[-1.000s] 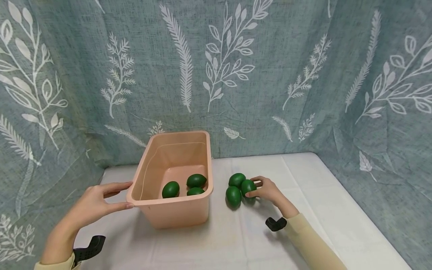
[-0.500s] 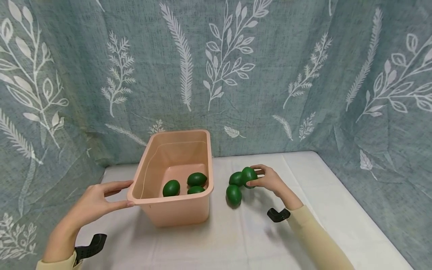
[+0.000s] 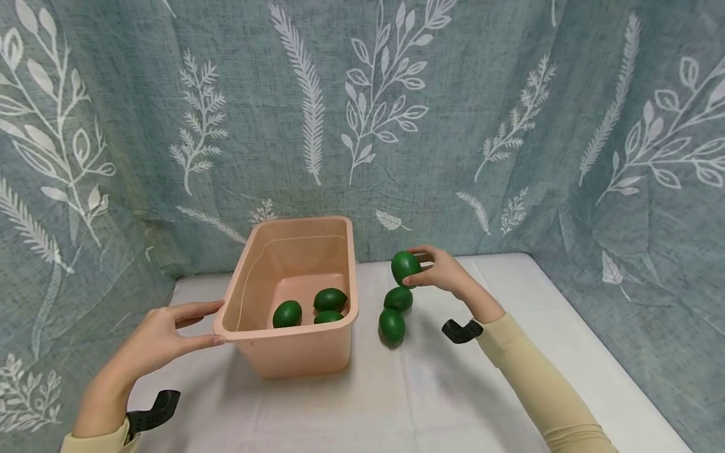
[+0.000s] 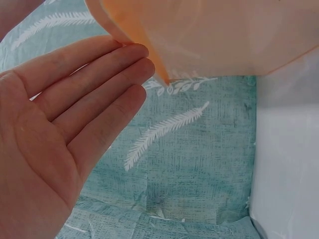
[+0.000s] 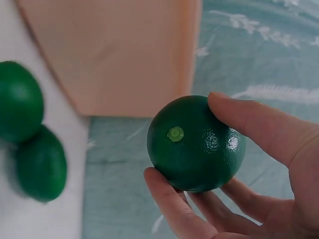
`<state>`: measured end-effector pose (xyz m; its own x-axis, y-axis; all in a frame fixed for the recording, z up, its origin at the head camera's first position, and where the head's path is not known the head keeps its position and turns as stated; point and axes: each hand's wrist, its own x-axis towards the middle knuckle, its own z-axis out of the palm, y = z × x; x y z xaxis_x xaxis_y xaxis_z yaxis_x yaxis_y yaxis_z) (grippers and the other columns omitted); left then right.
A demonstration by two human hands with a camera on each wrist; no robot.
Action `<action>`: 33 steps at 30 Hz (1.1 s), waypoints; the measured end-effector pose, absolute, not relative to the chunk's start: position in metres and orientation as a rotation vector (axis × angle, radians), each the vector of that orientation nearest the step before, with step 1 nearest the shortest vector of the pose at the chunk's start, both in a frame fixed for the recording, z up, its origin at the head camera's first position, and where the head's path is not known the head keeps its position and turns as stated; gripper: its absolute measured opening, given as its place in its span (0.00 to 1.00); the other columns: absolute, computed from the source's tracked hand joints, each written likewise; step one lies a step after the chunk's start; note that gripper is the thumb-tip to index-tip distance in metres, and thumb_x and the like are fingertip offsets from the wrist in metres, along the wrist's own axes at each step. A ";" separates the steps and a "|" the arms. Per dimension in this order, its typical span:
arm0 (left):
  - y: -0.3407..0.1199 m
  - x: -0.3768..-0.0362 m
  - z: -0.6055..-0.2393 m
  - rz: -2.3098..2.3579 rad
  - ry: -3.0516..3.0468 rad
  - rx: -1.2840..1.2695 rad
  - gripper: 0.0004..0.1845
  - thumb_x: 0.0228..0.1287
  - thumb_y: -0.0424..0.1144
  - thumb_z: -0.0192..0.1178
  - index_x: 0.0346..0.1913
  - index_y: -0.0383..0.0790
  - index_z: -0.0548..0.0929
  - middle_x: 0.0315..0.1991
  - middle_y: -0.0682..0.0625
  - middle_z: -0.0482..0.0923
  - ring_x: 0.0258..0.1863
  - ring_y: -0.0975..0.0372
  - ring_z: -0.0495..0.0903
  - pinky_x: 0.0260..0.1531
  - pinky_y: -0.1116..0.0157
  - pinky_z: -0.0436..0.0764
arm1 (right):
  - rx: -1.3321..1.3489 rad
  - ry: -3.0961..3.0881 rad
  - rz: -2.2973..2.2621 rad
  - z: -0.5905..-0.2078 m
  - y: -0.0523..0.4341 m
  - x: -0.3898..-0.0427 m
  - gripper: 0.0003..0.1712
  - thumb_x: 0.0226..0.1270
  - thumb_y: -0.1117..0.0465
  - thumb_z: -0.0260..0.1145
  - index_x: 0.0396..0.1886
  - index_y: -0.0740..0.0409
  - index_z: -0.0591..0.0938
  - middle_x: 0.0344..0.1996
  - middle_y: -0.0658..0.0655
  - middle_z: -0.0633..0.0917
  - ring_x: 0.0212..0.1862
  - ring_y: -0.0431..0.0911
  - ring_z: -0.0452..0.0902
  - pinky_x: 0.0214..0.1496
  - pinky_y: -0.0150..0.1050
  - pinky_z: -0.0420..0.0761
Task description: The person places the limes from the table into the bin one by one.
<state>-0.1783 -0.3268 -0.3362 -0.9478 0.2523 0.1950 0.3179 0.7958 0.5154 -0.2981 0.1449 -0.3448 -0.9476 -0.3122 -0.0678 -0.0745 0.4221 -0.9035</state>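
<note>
My right hand (image 3: 450, 277) holds a green lime (image 3: 404, 268) between thumb and fingers, raised over the table. In the right wrist view the held lime's pale stem end (image 5: 175, 134) faces the camera. Below it, two more limes lie close together on the table, a farther lime (image 3: 399, 299) and a nearer lime (image 3: 392, 325). My left hand (image 3: 150, 343) has its straight fingertips and thumb at the left rim of a peach plastic bin (image 3: 300, 357). Inside the bin are three limes: a left one (image 3: 287, 314), a back one (image 3: 330, 299) and a front one (image 3: 328, 317), partly hidden by the rim.
A white cloth covers the table (image 3: 498, 371). Behind it and at both sides hangs a blue-green curtain (image 3: 272, 157) with white leaf prints. The bin stands left of the loose limes, near the table's back edge.
My right hand has lifted one lime from the group of three, up and back, then a little left. My left hand and the bin have stayed in place.
</note>
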 end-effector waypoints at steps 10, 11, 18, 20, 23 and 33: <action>-0.327 -0.180 -0.336 -0.858 -2.867 -0.454 0.32 0.53 0.55 0.69 0.62 0.50 0.77 0.57 0.49 0.79 0.55 0.47 0.78 0.47 0.68 0.81 | -0.421 2.449 -1.500 -0.306 0.113 -0.305 0.42 0.54 0.58 0.74 0.68 0.54 0.65 0.65 0.60 0.68 0.60 0.55 0.73 0.52 0.43 0.83; -0.327 -0.180 -0.336 -0.863 -2.867 -0.455 0.32 0.53 0.55 0.68 0.62 0.50 0.77 0.57 0.49 0.79 0.56 0.47 0.77 0.47 0.67 0.81 | -0.437 2.452 -1.486 -0.303 0.109 -0.305 0.42 0.54 0.57 0.74 0.68 0.54 0.66 0.65 0.60 0.69 0.59 0.54 0.74 0.52 0.43 0.83; -0.326 -0.181 -0.337 -0.861 -2.880 -0.443 0.32 0.53 0.56 0.68 0.62 0.50 0.77 0.57 0.50 0.79 0.56 0.47 0.77 0.49 0.61 0.82 | -0.512 2.372 -1.457 -0.289 0.074 -0.309 0.37 0.54 0.59 0.74 0.64 0.55 0.70 0.61 0.59 0.74 0.54 0.51 0.78 0.49 0.39 0.84; -0.326 -0.181 -0.337 -0.865 -2.885 -0.442 0.32 0.53 0.56 0.68 0.62 0.50 0.77 0.57 0.50 0.78 0.56 0.46 0.77 0.49 0.59 0.82 | -0.522 2.354 -1.439 -0.287 0.064 -0.312 0.37 0.54 0.58 0.73 0.65 0.55 0.71 0.61 0.59 0.74 0.53 0.49 0.79 0.48 0.38 0.85; -0.326 -0.181 -0.336 -0.883 -2.881 -0.451 0.32 0.53 0.55 0.68 0.62 0.49 0.76 0.58 0.49 0.78 0.56 0.45 0.77 0.49 0.59 0.82 | -0.524 2.348 -1.413 -0.285 0.049 -0.316 0.37 0.55 0.57 0.73 0.65 0.54 0.71 0.61 0.59 0.75 0.52 0.48 0.80 0.47 0.38 0.85; -0.329 -0.180 -0.336 -0.895 -2.888 -0.458 0.32 0.54 0.54 0.68 0.62 0.48 0.76 0.58 0.47 0.78 0.57 0.45 0.76 0.48 0.57 0.82 | -0.592 2.257 -1.517 -0.279 0.017 -0.321 0.35 0.60 0.57 0.70 0.66 0.55 0.70 0.64 0.60 0.72 0.58 0.49 0.76 0.52 0.36 0.83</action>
